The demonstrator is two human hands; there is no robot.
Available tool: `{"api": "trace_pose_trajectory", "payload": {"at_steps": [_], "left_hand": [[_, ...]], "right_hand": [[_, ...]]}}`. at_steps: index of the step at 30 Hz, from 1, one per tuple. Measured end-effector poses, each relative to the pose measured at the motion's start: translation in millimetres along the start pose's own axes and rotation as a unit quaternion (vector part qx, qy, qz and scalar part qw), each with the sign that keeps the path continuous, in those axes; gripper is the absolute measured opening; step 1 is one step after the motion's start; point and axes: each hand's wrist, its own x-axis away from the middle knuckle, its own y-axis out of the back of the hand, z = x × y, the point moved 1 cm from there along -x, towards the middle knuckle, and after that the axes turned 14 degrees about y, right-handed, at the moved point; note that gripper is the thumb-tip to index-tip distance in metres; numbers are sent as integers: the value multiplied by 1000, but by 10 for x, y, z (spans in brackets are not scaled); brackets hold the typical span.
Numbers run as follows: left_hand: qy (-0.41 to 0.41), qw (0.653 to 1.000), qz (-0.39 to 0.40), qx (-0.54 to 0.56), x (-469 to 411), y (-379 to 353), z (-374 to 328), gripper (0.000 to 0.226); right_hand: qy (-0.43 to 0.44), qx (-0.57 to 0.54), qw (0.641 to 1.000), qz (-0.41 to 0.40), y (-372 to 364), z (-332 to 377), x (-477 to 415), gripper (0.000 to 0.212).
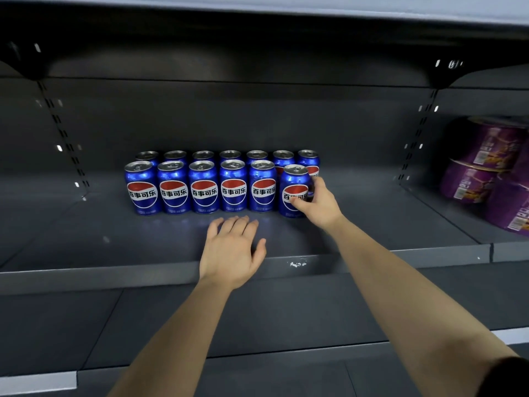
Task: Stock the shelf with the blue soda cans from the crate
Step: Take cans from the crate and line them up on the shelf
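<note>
Right hand (317, 202) has its fingers wrapped round a blue soda can (294, 181), standing upright on the dark shelf (114, 239) at the right end of the front row of cans (203, 188). Just in front of that row, the left hand (232, 250) is flat and relaxed, holding nothing. A back row (203, 155) stands right behind it, and purple packs (483, 179) sit well off to the right.

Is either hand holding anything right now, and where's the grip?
The right hand grips the rightmost front-row blue Pepsi can around its mid-body, thumb across the logo. The left hand holds nothing, fingers straight.
</note>
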Motion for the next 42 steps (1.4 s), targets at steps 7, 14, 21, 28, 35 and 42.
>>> {"api": "trace_pose_trajectory", "payload": {"at_steps": [7, 14, 21, 28, 35, 42], "left_hand": [[4, 1000, -11, 13, 0, -5, 11, 54], [3, 1000, -17, 17, -2, 0, 7, 53], [3, 1000, -12, 14, -3, 7, 9, 52], [2, 1000, -13, 19, 1, 5, 21, 52], [-8, 999, -28, 13, 19, 24, 12, 50], [6, 1000, -10, -12, 61, 48, 12, 54]], "right_hand": [[-21, 10, 999, -23, -112, -84, -142, 59], [-18, 8, 1000, -20, -146, -131, -197, 60], [-24, 14, 999, -19, -144, -121, -215, 61], [-27, 28, 999, 4, -77, -150, -173, 64], [-36, 63, 997, 23, 52, -144, 39, 62], [38, 147, 987, 49, 284, 99, 396, 51]]}}
